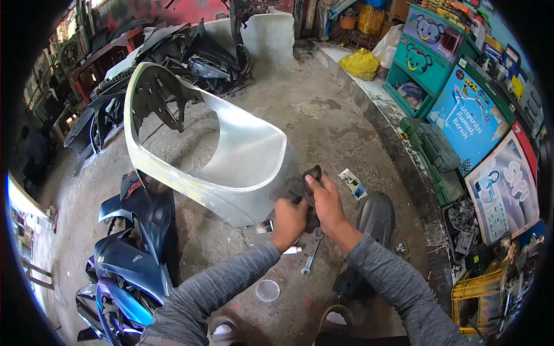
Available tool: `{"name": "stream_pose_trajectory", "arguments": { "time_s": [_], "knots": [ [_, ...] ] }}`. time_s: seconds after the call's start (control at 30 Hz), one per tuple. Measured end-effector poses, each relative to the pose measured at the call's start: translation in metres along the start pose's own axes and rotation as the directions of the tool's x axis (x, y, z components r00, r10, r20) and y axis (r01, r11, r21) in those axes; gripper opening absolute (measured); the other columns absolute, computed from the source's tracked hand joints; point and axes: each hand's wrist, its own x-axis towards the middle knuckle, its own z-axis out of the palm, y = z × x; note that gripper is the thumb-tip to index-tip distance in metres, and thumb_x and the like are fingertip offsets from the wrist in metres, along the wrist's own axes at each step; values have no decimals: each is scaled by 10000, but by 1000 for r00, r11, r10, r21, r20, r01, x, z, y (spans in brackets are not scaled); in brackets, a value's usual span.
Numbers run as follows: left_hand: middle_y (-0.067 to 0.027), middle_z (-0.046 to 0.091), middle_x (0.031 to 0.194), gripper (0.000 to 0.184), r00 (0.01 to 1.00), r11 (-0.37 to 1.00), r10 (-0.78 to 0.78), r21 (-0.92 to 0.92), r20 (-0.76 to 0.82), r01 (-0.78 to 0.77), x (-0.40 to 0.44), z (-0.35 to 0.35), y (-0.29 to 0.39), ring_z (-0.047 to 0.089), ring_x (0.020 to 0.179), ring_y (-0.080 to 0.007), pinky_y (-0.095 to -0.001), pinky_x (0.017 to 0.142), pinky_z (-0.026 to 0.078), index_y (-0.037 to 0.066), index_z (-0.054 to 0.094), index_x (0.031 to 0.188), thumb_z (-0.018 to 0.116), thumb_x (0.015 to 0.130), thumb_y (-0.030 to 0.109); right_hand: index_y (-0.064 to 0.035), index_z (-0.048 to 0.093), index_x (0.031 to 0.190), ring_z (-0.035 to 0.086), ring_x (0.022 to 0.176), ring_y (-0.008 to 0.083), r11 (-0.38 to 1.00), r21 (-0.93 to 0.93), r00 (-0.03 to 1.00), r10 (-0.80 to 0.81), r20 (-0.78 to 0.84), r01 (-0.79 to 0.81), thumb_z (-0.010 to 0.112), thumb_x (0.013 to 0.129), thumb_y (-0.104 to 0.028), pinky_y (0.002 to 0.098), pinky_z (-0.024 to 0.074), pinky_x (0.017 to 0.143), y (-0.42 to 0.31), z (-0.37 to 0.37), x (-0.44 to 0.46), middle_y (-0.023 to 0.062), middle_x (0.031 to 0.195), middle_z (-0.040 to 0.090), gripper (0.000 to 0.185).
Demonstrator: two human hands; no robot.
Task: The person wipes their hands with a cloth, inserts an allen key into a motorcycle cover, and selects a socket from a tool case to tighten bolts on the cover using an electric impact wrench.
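Concrete floor [323,124], scuffed and stained, underlies the work area. Largest item on it: a pale curved panel [245,153], ahead and slightly left of the person, its near end just beside the hands. Glossy blue bodywork [130,259] lies to the left, well apart from the hands. A long black plastic part [378,222] lies right of them.

Grip: left hand [289,222] is curled in a fist on a dark cloth; right hand [328,207] closes on the same cloth, thumb uppermost. The cloth [297,187] is bunched between both, by the panel's near corner; contact with the panel cannot be told.

Progress, as judged: the panel has its full curved form but no finish coat, only whitish grey with yellowish patches along the rim, so the surface seems part-done. How much remains is unclear.

Small items on the floor: a wrench [312,254] below the hands, a clear round lid [267,290] nearer the feet, a printed packet [353,183] beyond the right hand, a white tube [292,250].
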Motion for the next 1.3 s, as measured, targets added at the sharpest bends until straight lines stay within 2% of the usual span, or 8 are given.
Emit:
{"name": "stream_pose_trajectory", "arguments": {
  "time_s": [0.27, 0.4, 0.5, 0.6, 0.83, 0.93, 1.07, 1.3],
  "knots": [
    [-188, 692, 778, 183, 987, 989, 143, -41, 75, -140, 2, 6, -3, 681, 713, -232, -350, 668, 501, -62, 660, 883, 602, 884, 112, -9, 648, 1026, 599, 822, 143, 886, 296, 890, 418, -180, -356, 547, 974, -284, 300, 475, 765, 2, -20, 22, 52, 864, 661, 298],
    [-89, 695, 778, 244, 952, 941, -164, -247, 260, 230, 14, 0, 12, 676, 727, -151, -310, 667, 507, -63, 678, 907, 619, 912, 173, -36, 649, 1022, 608, 854, 149, 805, 497, 923, 384, -21, -324, 595, 948, -288, 298, 478, 772, -2, -29, 22, 62, 928, 672, 269],
    [-130, 706, 790, 235, 938, 951, -293, -42, 184, 305, 18, -3, 16, 694, 750, -199, -337, 686, 517, -64, 680, 900, 622, 906, 164, -40, 632, 1033, 602, 902, 166, 961, -259, 984, -134, -117, 100, 643, 913, -252, 311, 477, 814, 6, -6, -4, 60, 982, 660, 244],
    [-174, 710, 846, 239, 969, 961, -123, 270, 215, 62, 8, 0, -2, 703, 811, -255, -363, 730, 528, -70, 654, 975, 609, 910, 156, -31, 635, 1052, 600, 876, 172, 932, -342, 974, -175, -143, 117, 642, 910, -261, 322, 479, 798, 22, -15, 0, 55, 948, 652, 270],
    [-144, 597, 1203, 447, 982, 987, -64, -135, 179, 89, 10, 9, 5, 565, 1092, -177, -308, 938, 450, -36, 484, 1297, 556, 975, 266, 25, 644, 1057, 616, 848, 161, 941, 291, 928, 254, -271, -173, 526, 986, -311, 314, 483, 769, -2, -60, 14, 61, 956, 660, 363],
    [-150, 594, 1179, 501, 807, 726, -483, -359, 340, 586, 20, 33, 18, 567, 1081, -207, -334, 900, 472, -45, 487, 1279, 529, 977, 353, 23, 625, 1120, 598, 956, 151, 972, 194, 986, 151, -74, -134, 509, 994, -333, 288, 459, 861, 4, -52, 1, 63, 1037, 649, 394],
    [-138, 621, 992, 451, 869, 786, -495, -421, 13, 454, 49, 73, -15, 608, 899, -224, -353, 763, 503, -53, 558, 1139, 488, 979, 363, 7, 580, 1205, 540, 1083, 133, 954, 255, 986, 167, -15, -157, 465, 1009, -317, 290, 405, 949, -5, -45, -1, 66, 1149, 611, 395],
    [-319, 628, 815, 490, 962, 972, -225, -103, -156, 211, 59, 96, -47, 630, 798, -465, -486, 684, 462, -114, 594, 845, 486, 971, 347, -33, 530, 1249, 600, 1073, 427, 827, -558, 998, -60, 36, 70, 474, 972, -364, 416, 457, 908, -10, -57, 12, 271, 1107, 630, 435]
  ]
}}
